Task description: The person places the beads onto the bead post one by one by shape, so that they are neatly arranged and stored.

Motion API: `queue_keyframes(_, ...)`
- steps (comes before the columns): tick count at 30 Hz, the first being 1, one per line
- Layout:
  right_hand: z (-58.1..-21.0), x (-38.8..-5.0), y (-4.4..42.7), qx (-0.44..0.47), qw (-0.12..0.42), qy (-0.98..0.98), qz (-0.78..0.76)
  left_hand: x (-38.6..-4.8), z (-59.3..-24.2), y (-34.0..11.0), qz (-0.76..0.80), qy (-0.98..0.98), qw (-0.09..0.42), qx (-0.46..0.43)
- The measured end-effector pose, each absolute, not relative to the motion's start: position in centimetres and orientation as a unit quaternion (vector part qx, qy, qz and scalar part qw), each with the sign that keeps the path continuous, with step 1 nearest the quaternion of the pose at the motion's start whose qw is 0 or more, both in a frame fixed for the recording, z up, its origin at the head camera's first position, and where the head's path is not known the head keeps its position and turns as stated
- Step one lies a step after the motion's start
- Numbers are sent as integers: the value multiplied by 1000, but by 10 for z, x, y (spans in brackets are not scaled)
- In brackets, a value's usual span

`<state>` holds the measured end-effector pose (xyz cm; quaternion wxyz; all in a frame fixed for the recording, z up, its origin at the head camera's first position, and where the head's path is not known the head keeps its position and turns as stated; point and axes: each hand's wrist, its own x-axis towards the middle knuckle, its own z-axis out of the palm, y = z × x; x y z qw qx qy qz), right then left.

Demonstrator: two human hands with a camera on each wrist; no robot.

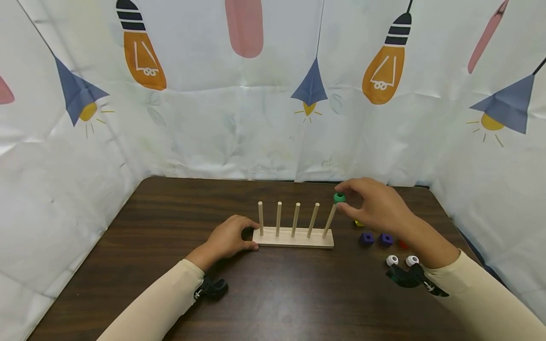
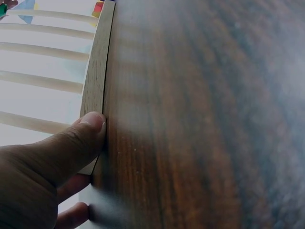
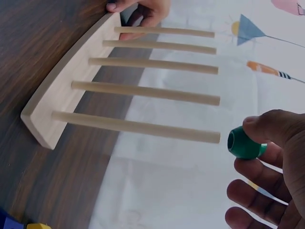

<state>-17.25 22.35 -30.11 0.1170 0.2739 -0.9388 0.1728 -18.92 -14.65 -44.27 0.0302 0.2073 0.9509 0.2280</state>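
Tho nr peg [image 3: 138, 128], bead [image 3: 244, 144] btwn R fingers [image 3: 258, 174]

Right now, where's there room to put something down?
The table is bare in front of the peg stand and left of the left hand. Right of the stand it's crowded: purple cubes, white beads, a red piece and a yellow piece.

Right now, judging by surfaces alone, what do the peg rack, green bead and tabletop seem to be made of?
Peg rack: apparently bare, matte wood, from its pale grain.
Green bead: painted wood or plastic; its smooth sheen fits either.
Tabletop: dark wood or wood-look laminate, with streaky grain and soft gloss.
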Motion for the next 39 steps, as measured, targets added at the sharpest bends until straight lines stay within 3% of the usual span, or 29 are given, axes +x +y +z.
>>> queue_keyframes(14,-308,-177,204,282,98,-930,217,-190,-442,-146,228,951,37,205)
queue_keyframes(26,-313,-181,185,327,125,-909,227,-189,-441,-145,231,950,31,209)
queue_keyframes(39,-314,-182,164,315,103,-913,239,-191,-441,-148,229,949,30,213)
